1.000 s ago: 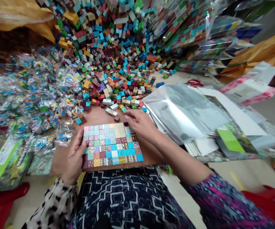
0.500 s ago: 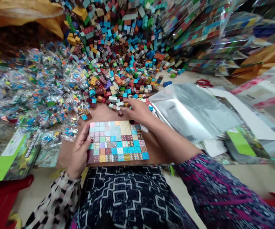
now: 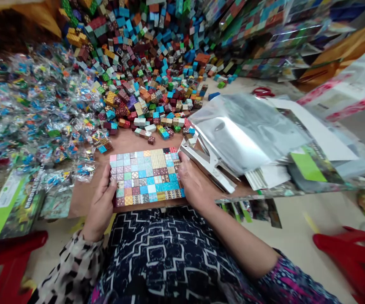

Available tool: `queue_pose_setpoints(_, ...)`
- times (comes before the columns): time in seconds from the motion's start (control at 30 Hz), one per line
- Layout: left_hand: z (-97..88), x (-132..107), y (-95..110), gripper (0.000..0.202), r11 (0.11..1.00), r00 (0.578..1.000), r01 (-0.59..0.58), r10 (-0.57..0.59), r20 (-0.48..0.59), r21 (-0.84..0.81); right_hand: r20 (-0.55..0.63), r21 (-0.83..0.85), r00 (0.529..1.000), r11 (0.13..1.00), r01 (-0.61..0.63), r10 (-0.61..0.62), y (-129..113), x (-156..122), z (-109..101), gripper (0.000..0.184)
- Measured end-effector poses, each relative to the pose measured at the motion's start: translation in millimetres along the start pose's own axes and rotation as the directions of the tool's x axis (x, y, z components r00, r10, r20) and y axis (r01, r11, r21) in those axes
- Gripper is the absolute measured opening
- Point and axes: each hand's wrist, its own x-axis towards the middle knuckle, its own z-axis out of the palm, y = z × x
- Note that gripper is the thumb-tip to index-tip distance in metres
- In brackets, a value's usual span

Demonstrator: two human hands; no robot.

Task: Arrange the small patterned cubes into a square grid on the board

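A flat rectangle of small patterned blocks [image 3: 147, 181], packed edge to edge, lies near the front of the brown board. My left hand [image 3: 100, 202] presses against its left side, thumb over the front corner. On the opposite side my right hand [image 3: 191, 179] clasps the right edge, thumb toward the upper corner. A silver stapler [image 3: 208, 164] rests just right of that hand. Loose patterned blocks [image 3: 141, 122] lie behind the rectangle, a small dark red one [image 3: 151, 140] closest to it.
A large heap of coloured blocks [image 3: 151, 71] fills the back. Small clear packets [image 3: 52, 122] are piled on the left. Clear plastic sleeves [image 3: 242, 126] and papers lie right, with red-handled scissors [image 3: 263, 91] behind. A red stool [image 3: 350, 253] stands below the table's right side.
My right hand has come back from the loose blocks to the rectangle's right edge. Its top right corner, covered by the hand before, now shows dark and red blocks. The view has shifted.
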Motion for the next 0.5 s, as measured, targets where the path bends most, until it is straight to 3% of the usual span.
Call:
queue_pose_setpoints(0.13,-4.7,3.0,-6.9,0.060,0.998,0.998,-0.060,0.059,0.024,0.029,0.042,-0.030,0.999,1.000,0.003,-0.001,-4.4,3.2,-0.1,0.089)
queue_pose_setpoints(0.27,-4.1,3.0,-9.4,0.059,0.994,0.996,-0.082,0.079,0.034,0.074,0.012,-0.130,1.000,0.991,-0.014,0.015,0.7,3.3,1.6,0.081)
queue_pose_setpoints(0.5,-3.2,7.8,-7.7,0.062,0.998,0.998,-0.022,0.020,0.052,0.051,0.030,-0.138,0.999,0.990,0.041,-0.037,4.9,8.6,-0.4,0.068)
